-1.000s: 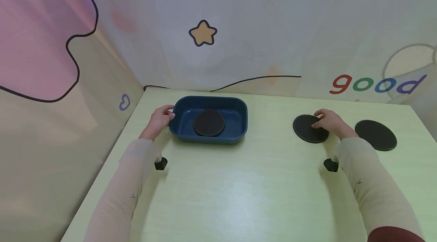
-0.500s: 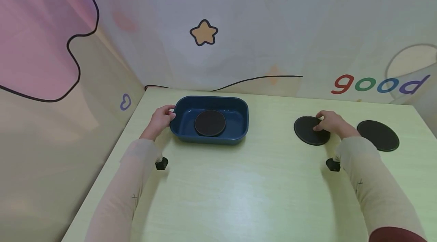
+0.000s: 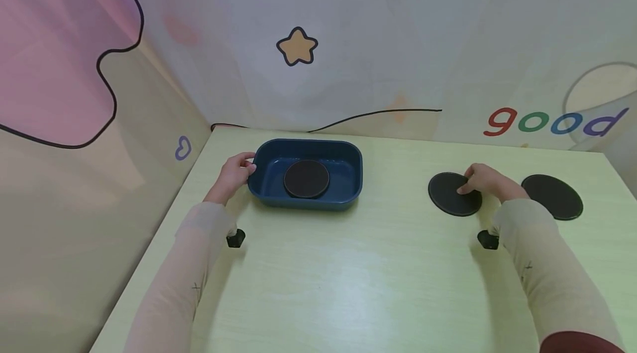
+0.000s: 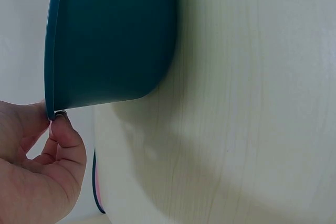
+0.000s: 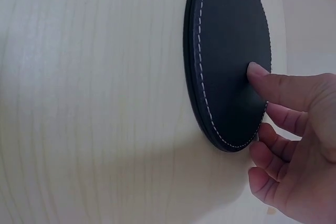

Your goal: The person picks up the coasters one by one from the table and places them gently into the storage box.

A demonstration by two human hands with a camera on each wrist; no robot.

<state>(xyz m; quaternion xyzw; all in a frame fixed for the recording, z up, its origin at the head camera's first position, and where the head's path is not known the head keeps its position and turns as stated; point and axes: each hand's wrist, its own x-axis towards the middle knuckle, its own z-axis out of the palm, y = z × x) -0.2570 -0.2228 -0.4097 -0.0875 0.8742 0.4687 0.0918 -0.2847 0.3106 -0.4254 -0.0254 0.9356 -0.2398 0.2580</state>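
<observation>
A dark blue rectangular tray stands at the back left of the pale wooden table, with a black round coaster lying flat inside it. My left hand pinches the tray's left rim; the left wrist view shows thumb and forefinger closed on the edge of the tray. At the right, my right hand rests on a second black coaster. In the right wrist view one fingertip touches the stitched coaster's top, and the other fingers lie curled by its rim.
A third black coaster lies flat just right of my right hand. Printed cloth walls close off the table at the back and left. Small black camera mounts hang under both wrists.
My right hand has slid slightly to the right across the coaster, towards its right edge. The left hand and the tray have not moved.
</observation>
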